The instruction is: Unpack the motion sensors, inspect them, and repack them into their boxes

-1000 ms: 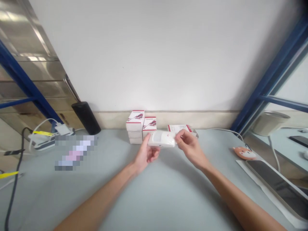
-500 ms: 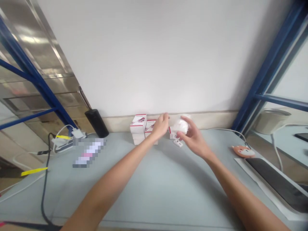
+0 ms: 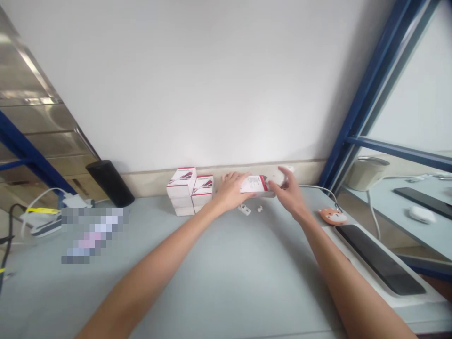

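My left hand (image 3: 231, 190) is closed round one end of a small white and red cardboard box (image 3: 252, 183), tilted a little above the back of the table. My right hand (image 3: 287, 190) curls round a whitish, partly see-through bundle (image 3: 278, 176), which looks like plastic wrapping, by the box's right end. Its contents cannot be made out. Below the box, a small white piece with dark marks (image 3: 244, 209) and a smaller white piece (image 3: 260, 208) lie on the table. To the left of my left hand, several similar white and red boxes (image 3: 181, 183) are stacked.
A black cylinder (image 3: 110, 183) and a white power strip (image 3: 45, 225) stand at the left. On the right are an orange animal-faced object (image 3: 332, 216) and a long dark-topped device (image 3: 379, 259). A white wall (image 3: 226, 84) and blue frame posts (image 3: 360, 94) bound the table.
My left hand has gone from a pinch in the air to gripping a box. A smaller white piece now shows on the table. The view has turned to the right.
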`<state>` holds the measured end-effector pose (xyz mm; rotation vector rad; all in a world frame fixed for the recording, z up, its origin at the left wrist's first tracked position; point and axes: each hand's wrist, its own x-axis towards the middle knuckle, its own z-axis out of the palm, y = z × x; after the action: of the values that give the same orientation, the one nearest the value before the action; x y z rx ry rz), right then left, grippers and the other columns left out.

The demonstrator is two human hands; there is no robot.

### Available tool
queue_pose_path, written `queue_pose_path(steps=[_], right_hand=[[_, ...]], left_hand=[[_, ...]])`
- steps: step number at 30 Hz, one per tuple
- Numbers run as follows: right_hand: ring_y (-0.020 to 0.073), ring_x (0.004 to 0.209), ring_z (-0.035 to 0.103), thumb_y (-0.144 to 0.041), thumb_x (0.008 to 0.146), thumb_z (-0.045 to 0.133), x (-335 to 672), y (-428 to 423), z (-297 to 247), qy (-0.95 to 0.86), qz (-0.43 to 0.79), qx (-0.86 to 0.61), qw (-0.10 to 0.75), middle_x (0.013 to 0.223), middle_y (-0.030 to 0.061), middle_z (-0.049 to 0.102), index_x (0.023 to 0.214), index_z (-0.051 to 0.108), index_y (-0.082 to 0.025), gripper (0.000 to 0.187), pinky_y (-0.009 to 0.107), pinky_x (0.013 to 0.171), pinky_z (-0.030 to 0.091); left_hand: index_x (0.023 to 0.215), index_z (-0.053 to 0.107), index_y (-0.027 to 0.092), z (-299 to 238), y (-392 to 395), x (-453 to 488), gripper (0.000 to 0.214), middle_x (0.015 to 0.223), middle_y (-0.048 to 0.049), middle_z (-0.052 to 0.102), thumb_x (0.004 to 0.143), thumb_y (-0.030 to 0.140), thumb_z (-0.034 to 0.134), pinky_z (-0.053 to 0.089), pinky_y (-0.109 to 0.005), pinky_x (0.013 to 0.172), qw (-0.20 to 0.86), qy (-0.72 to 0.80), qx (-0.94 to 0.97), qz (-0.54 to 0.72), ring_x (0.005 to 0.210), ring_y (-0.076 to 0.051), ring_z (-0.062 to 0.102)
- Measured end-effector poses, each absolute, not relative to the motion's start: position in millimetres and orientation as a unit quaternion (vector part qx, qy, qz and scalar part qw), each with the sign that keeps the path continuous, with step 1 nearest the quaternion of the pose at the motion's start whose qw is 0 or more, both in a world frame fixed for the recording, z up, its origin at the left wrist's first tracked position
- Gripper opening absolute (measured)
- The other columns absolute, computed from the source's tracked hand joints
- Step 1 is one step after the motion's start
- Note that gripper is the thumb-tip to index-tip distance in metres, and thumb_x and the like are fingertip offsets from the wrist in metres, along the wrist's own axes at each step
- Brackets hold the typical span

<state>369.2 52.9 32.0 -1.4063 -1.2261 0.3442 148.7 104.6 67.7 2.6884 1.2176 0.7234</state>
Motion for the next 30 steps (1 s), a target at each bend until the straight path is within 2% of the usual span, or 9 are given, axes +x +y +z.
queue_pose_path(steps=[3,6,12,15,18,20,23,26,30], right_hand=[[0.022,0.079,0.06,-0.052,0.082,0.075,353,42,46,-0.528,0.188,-0.571,0.6,0.102,0.0052,0.07,0.146,0.055,-0.029,0.071,0.04,0.079,0.054],[0.0245,0.088,0.064,-0.05,0.086,0.074,321,25,53,-0.543,0.224,-0.541,0.602,0.112,0.0065,0.071,0.145,0.054,-0.03,0.066,0.042,0.083,0.055],[0.03,0.128,0.059,-0.054,0.101,0.056,268,-2,44,-0.606,0.22,-0.492,0.585,0.15,0.0075,0.057,0.154,0.044,-0.033,0.058,0.048,0.107,0.05],[0.0319,0.133,0.055,-0.053,0.106,0.046,269,-6,38,-0.674,0.167,-0.492,0.525,0.153,0.005,0.057,0.156,0.047,-0.039,0.051,0.055,0.114,0.044],[0.0318,0.127,0.058,-0.048,0.108,0.046,273,-9,39,-0.706,0.132,-0.498,0.485,0.148,0.005,0.062,0.157,0.048,-0.042,0.049,0.055,0.106,0.049],[0.0313,0.125,0.061,-0.045,0.107,0.049,272,-11,40,-0.695,0.134,-0.497,0.503,0.15,0.0064,0.06,0.162,0.04,-0.043,0.056,0.05,0.096,0.056],[0.0298,0.122,0.065,-0.042,0.105,0.054,267,-16,41,-0.673,0.162,-0.49,0.53,0.16,0.0076,0.051,0.168,0.02,-0.045,0.071,0.047,0.089,0.059],[0.0307,0.124,0.065,-0.042,0.104,0.056,260,-19,41,-0.669,0.176,-0.471,0.547,0.167,0.0088,0.042,0.168,0.02,-0.044,0.073,0.045,0.086,0.062],[0.0295,0.118,0.068,-0.04,0.103,0.059,257,-22,43,-0.673,0.161,-0.455,0.561,0.15,0.013,0.059,0.165,0.025,-0.038,0.071,0.042,0.081,0.063]], left_hand=[[0.143,0.055,0.026,71,71,129,0.058,0.132,-0.0097,0.064,0.093,0.049,0.072,0.038,-0.049,0.112,-0.021,0.347,0.877,0.333,0.126,-0.031,0.056],[0.138,0.057,0.025,57,38,105,0.053,0.13,-0.012,0.06,0.092,0.047,0.073,0.041,-0.051,0.111,-0.055,0.346,0.85,0.393,0.124,-0.032,0.055],[0.151,0.038,0.031,6,5,65,0.064,0.147,-0.0148,0.039,0.094,0.028,0.068,0.038,-0.055,0.119,0.098,0.379,0.817,0.423,0.142,-0.032,0.04],[0.155,0.029,0.034,-9,3,61,0.072,0.15,-0.0142,0.033,0.094,0.018,0.064,0.039,-0.057,0.12,0.176,0.38,0.806,0.419,0.144,-0.032,0.038],[0.154,0.029,0.037,-12,3,64,0.08,0.147,-0.013,0.034,0.088,0.013,0.069,0.046,-0.056,0.114,0.238,0.372,0.786,0.432,0.141,-0.033,0.041],[0.155,0.028,0.039,-10,3,66,0.087,0.146,-0.0125,0.034,0.085,0.013,0.072,0.049,-0.055,0.111,0.27,0.368,0.773,0.441,0.141,-0.033,0.042],[0.158,0.024,0.042,-8,3,66,0.094,0.145,-0.0124,0.034,0.084,0.017,0.077,0.05,-0.055,0.11,0.306,0.37,0.757,0.444,0.141,-0.034,0.043],[0.161,0.021,0.045,-7,3,64,0.107,0.15,-0.013,0.031,0.079,0.025,0.086,0.05,-0.058,0.11,0.335,0.37,0.754,0.427,0.142,-0.037,0.043],[0.164,0.017,0.047,-6,5,62,0.124,0.158,-0.0145,0.026,0.069,0.033,0.095,0.051,-0.059,0.109,0.391,0.357,0.74,0.415,0.146,-0.04,0.04]])
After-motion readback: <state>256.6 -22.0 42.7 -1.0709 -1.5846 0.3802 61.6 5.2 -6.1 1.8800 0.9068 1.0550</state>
